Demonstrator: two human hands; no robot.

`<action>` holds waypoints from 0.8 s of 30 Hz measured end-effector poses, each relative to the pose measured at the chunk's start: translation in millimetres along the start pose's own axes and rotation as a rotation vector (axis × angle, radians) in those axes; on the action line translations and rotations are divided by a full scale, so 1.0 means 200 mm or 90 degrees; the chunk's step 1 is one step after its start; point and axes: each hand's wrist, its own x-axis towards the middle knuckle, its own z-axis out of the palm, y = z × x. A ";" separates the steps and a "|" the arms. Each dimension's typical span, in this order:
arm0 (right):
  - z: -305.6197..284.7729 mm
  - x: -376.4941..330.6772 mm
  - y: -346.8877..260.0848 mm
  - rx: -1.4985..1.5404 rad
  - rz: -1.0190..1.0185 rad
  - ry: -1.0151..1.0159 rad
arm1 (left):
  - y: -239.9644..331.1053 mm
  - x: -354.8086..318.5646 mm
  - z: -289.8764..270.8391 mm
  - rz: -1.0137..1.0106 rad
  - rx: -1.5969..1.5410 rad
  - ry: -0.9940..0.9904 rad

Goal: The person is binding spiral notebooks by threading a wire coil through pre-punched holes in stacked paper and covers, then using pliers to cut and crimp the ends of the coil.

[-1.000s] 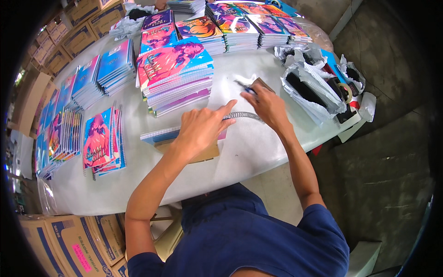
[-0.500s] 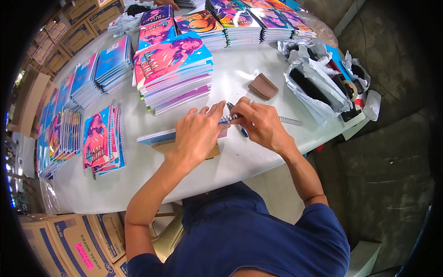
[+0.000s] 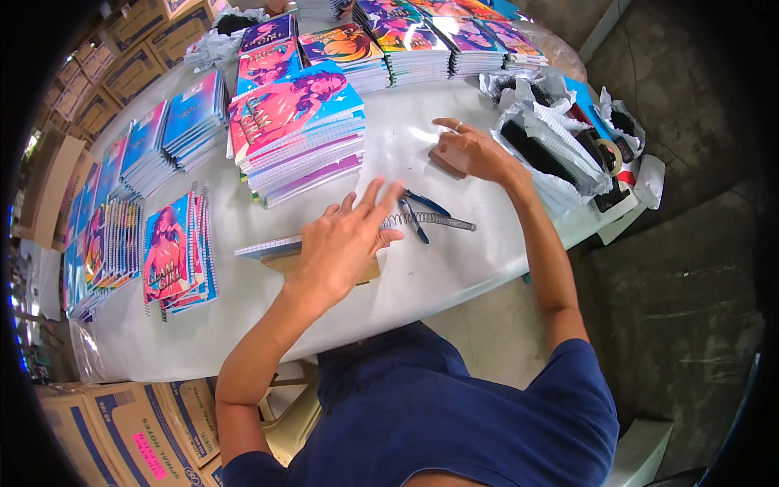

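1. Head view: my left hand (image 3: 345, 243) lies flat with the fingers spread on a thin notebook (image 3: 272, 247) at the near middle of the white table (image 3: 422, 276). It pinches nothing. Squared paper shows at the notebook's left end, brown board at its near edge.
2. Just past my left fingertips lies a loose wire spiral (image 3: 430, 219), reaching right from the notebook's end, with blue-handled pliers (image 3: 418, 213) lying across it. Both rest on the table, in neither hand.
3. My right hand (image 3: 469, 150) is stretched out to the far right, fingers loosely spread over a small brown block (image 3: 447, 158), touching its top. I cannot tell whether it grips the block.
4. Beside that hand to the right sit opened plastic bags of black binding combs (image 3: 540, 154), and a tape roll (image 3: 608, 154).
5. Beyond my left hand stands a tall stack of pink-and-blue notebooks (image 3: 296, 130). More stacks line the far edge (image 3: 406, 40), and spiral-bound ones lie at the left (image 3: 174, 247).
6. Cardboard cartons (image 3: 122, 434) stand below the table at lower left.
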 end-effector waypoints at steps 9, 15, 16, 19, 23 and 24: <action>-0.10 0.11 0.04 0.125 0.043 -0.281 | -0.05 -0.03 -0.03 -0.013 -0.010 -0.004; -0.10 0.11 -0.34 0.454 -0.200 -0.335 | -0.09 -0.04 -0.01 -0.091 -0.034 0.124; -0.07 0.15 -0.32 0.400 -0.169 -0.339 | -0.10 -0.04 0.01 -0.101 -0.039 0.121; -0.08 0.16 -0.30 0.545 -0.206 -0.338 | -0.11 -0.05 0.01 -0.114 -0.037 0.132; -0.04 0.17 -0.32 0.504 -0.201 -0.350 | -0.11 -0.04 0.00 -0.101 -0.023 0.141; -0.01 0.19 -0.30 0.524 -0.208 -0.345 | -0.11 -0.05 0.00 -0.103 -0.022 0.143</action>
